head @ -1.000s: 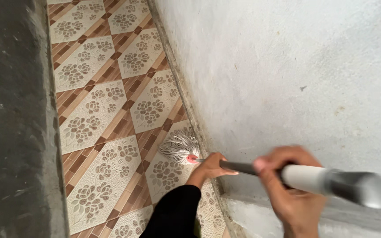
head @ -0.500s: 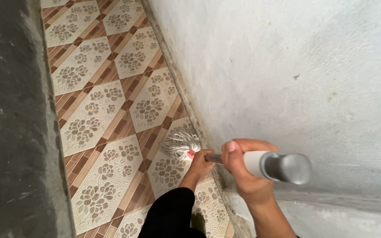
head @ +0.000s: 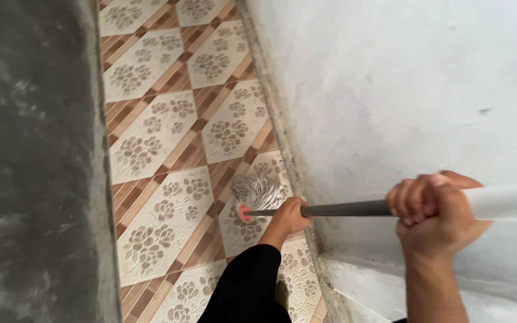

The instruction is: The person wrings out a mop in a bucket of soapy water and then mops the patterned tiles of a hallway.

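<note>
mop head [head: 257, 192] lay on the patterned floor tiles [head: 157, 128] just beside the white wall [head: 402, 78]. i saw left hand [head: 290, 216] and right hand [head: 438, 209] both clenched on the mop handle [head: 336, 209]; since a second earlier, the strands had stayed near the wall, handle swung flatter.

Looks like a narrow passage in somebody's home, maybe a hallway or the side of a house. The floor [head: 169, 149] is tiled in cream diamonds with flower patterns and brown wood-look strips between them. On one side there's a whitewashed plaster wall [head: 402, 78], scuffed and grimy along the bottom edge, and on the other a rough dark grey concrete wall [head: 31, 161].
</note>
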